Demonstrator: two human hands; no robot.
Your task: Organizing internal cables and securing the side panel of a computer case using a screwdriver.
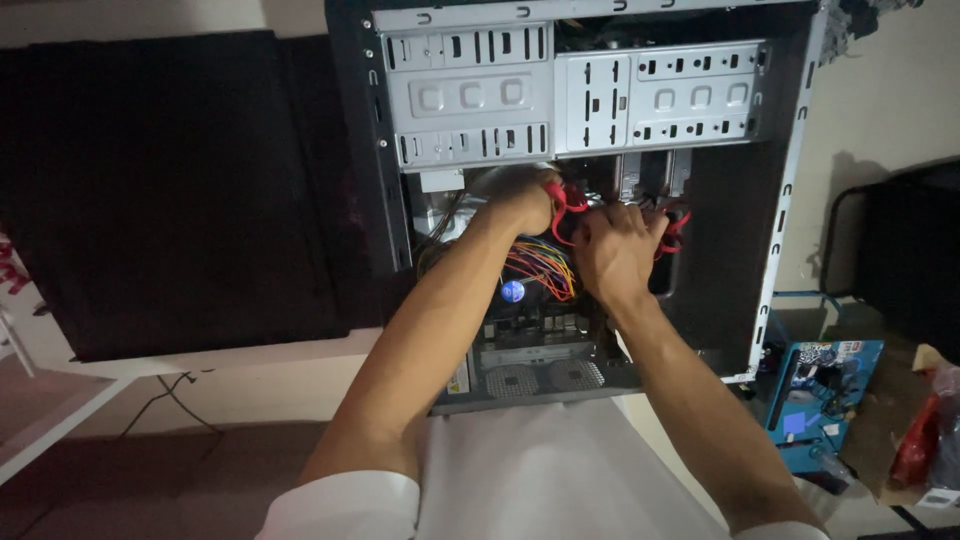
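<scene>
Open computer case [780, 200], side panel off: metal drive bays at 12 o'clock, coloured wires [540, 265] mid-case. Left hand [525, 205] and right hand [615, 250] both clamped on red cables [570, 200]; fingertips hidden inside.

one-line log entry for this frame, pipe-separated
left hand: grips red cable | right hand: closed on red cable loop | site: inside open computer case | nearby: coloured wire bundle

Dim room, light falling from above onto pale metal (mild glare), corners murky, slight softness throughout
</scene>
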